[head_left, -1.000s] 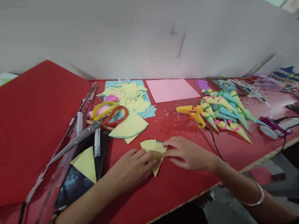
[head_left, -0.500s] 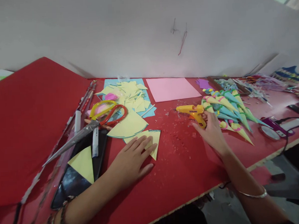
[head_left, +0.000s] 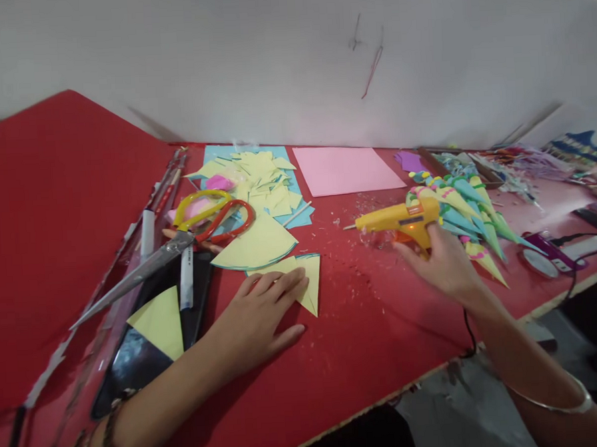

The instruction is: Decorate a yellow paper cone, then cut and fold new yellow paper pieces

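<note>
My right hand (head_left: 448, 262) grips a yellow hot glue gun (head_left: 398, 217) by its handle, the nozzle pointing left above the red table. Flat on a folded yellow paper piece (head_left: 309, 286) lies my left hand (head_left: 263, 312), its fingers stretched out and partly covering the paper. Just beyond it is a yellow paper fan shape (head_left: 259, 242) with a dark blue-green curved edge. Large scissors (head_left: 170, 250) with one yellow and one red handle loop rest to the left. To the right of the glue gun is a pile of small paper cones (head_left: 470, 208) in yellow and blue.
Yellow paper pieces (head_left: 261, 179) are heaped on blue sheets at the back. A pink sheet (head_left: 348, 171) lies near the wall. On the left, a dark tablet-like slab (head_left: 136, 375) carries a yellow paper triangle (head_left: 161, 324) and a marker (head_left: 186, 276). A cord hangs by my right wrist.
My right hand has lifted the glue gun off the table and brought it nearer. My left hand stays on the folded paper. The view has shifted slightly.
</note>
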Available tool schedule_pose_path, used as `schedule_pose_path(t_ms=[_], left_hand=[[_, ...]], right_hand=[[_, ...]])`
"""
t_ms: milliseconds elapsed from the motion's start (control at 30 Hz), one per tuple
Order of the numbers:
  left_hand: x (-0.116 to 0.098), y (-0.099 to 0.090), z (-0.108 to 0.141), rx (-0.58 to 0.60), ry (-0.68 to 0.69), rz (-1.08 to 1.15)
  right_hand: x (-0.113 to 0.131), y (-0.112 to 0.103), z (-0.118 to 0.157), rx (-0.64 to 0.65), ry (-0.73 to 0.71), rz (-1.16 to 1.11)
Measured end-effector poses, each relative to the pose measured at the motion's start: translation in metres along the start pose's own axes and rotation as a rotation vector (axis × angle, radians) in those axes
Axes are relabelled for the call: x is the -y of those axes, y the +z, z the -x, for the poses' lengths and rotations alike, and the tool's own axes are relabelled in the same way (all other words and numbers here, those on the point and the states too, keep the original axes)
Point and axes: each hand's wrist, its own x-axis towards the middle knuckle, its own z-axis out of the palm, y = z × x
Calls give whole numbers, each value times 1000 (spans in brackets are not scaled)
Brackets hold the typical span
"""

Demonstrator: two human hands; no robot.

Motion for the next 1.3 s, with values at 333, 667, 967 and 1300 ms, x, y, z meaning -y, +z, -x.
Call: schedule_pose_path(t_ms=[333, 667, 967, 1300], left_hand=[[2, 6, 2, -43, -4, 18], [1, 5, 2, -42, -5, 25], [1, 6, 1, -32, -11, 29], [0, 6, 1, -34, -7, 26]], right_hand=[[39, -4, 18, 232, -265, 14], [39, 3, 21, 285, -355, 48], [39, 3, 21, 241, -408, 74], [38, 2, 20, 261, -410, 64]])
